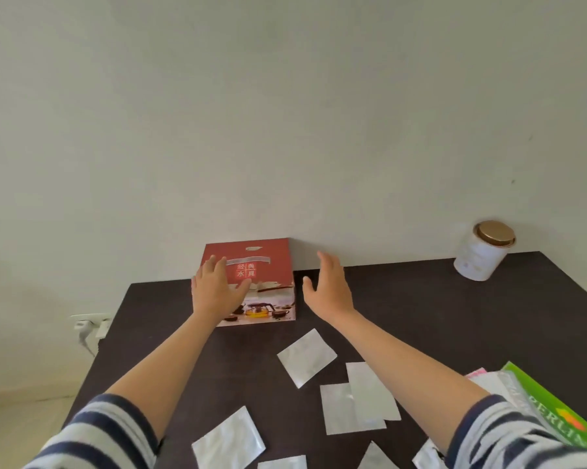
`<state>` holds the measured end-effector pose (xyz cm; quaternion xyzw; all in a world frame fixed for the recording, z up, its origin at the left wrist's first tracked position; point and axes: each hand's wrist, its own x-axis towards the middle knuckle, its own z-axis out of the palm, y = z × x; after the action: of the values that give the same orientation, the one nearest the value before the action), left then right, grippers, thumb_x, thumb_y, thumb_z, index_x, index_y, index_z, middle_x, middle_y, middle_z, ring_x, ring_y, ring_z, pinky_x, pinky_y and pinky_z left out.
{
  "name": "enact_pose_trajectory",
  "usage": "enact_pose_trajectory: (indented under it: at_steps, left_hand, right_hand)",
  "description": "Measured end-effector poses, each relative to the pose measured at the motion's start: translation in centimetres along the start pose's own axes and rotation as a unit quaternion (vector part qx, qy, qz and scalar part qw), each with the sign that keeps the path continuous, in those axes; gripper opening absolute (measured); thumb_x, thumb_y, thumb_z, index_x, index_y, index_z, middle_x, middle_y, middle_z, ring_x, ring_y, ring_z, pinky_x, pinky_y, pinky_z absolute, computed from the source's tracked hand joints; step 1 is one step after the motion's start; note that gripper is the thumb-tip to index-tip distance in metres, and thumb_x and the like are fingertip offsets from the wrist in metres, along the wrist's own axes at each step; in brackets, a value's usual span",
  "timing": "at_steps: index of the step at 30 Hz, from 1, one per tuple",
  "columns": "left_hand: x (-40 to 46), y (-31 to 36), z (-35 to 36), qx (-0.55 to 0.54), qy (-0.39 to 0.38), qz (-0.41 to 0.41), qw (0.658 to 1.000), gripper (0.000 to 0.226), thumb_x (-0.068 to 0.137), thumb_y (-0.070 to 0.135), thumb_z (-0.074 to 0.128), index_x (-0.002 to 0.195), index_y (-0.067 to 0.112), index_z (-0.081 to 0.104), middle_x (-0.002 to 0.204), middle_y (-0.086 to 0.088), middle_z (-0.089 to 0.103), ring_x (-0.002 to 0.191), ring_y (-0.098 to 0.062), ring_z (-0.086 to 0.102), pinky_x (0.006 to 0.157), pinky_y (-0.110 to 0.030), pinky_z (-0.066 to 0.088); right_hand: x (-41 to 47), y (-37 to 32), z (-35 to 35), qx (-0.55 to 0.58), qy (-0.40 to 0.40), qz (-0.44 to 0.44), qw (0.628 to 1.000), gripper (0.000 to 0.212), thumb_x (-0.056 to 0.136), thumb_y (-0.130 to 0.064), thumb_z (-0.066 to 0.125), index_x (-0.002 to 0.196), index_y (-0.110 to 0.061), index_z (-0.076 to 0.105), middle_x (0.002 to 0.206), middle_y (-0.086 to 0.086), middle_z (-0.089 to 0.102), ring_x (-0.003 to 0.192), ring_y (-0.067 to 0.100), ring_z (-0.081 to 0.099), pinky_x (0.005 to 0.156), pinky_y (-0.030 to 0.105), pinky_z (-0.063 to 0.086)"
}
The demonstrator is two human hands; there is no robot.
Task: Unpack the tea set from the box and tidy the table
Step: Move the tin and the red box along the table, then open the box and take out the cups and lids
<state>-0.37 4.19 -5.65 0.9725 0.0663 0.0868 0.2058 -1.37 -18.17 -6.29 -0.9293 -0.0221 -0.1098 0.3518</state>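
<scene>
**Both hands reach for the closed tea-set box**

The red box (251,282) lies flat at the table's (420,299) far edge by the wall, lid shut. Stiff card, likely weighty with fragile ware, so grip opposite sides. The left hand (215,289), spread wide, seems to touch its top; the right hand (329,286) hovers open beside it. Silver sachets (307,357) litter the foreground; a tin (481,252) stands far right.

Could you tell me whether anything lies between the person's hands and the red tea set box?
Nothing visible does. The left hand is already over the red tea set box, and the right hand is open beside its right edge. The silver sachets lie nearer.
</scene>
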Motion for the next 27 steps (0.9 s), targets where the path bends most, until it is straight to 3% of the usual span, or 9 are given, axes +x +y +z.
enact_pose_trajectory:
  at_steps: [4,7,11,15,22,27]
  left_hand:
    - [0.0,-3.2,-0.9,-0.032,-0.019,-0.065,0.997,0.085,0.075,0.059,0.064,0.137,0.011,0.032,0.144,-0.017,0.034,0.132,-0.037,0.032,0.104,-0.050,0.036]
    - [0.1,-5.1,-1.0,-0.051,-0.067,-0.053,0.995,0.090,0.080,0.058,0.060,0.146,0.017,0.017,0.155,-0.013,0.015,0.138,-0.036,0.025,0.104,-0.051,0.037]
    - [-0.2,-5.9,0.0,-0.004,-0.124,0.040,0.991,0.073,0.094,0.046,0.044,0.151,0.019,0.007,0.159,-0.008,-0.004,0.145,-0.031,0.003,0.115,-0.044,0.020]
    - [-0.4,-6.2,1.0,0.027,-0.154,0.055,0.986,0.067,0.098,0.041,0.034,0.151,0.016,0.000,0.157,-0.010,-0.017,0.144,-0.028,-0.017,0.118,-0.047,0.011]
    - [-0.6,-6.4,1.3,0.043,-0.151,0.061,0.986,0.070,0.098,0.039,0.037,0.150,0.018,-0.004,0.156,-0.009,-0.021,0.143,-0.028,-0.019,0.115,-0.050,0.008]
    - [-0.8,-6.3,1.4,0.035,-0.144,0.051,0.988,0.072,0.097,0.047,0.035,0.150,0.018,-0.003,0.157,-0.009,-0.019,0.144,-0.027,-0.018,0.116,-0.048,0.007]
  right_hand:
    - [-1.0,-2.5,3.3,-0.002,-0.047,-0.034,0.998,0.047,0.094,-0.025,0.054,0.137,-0.011,0.044,0.142,0.005,0.038,0.134,0.020,0.036,0.100,0.035,0.046]
    - [-1.7,-3.3,4.9,-0.028,-0.075,-0.070,0.994,0.043,0.093,-0.024,0.055,0.134,-0.014,0.049,0.142,0.004,0.040,0.134,0.020,0.035,0.098,0.033,0.046]
    - [-2.4,-3.9,6.1,-0.063,-0.106,-0.084,0.989,0.043,0.090,-0.026,0.060,0.131,-0.017,0.051,0.137,0.001,0.044,0.129,0.019,0.037,0.097,0.031,0.045]
    - [-2.5,-4.2,6.9,-0.070,-0.102,-0.062,0.990,0.045,0.085,-0.030,0.064,0.127,-0.019,0.052,0.135,0.001,0.040,0.127,0.021,0.036,0.095,0.034,0.049]
    - [-1.6,-5.7,7.6,-0.130,-0.132,-0.005,0.983,0.047,0.079,-0.041,0.068,0.121,-0.025,0.051,0.138,0.006,0.030,0.129,0.026,0.028,0.110,0.041,0.027]
    - [-1.8,-5.1,7.2,-0.128,-0.137,-0.023,0.982,0.046,0.079,-0.040,0.070,0.119,-0.029,0.051,0.140,0.005,0.029,0.131,0.027,0.028,0.112,0.043,0.026]
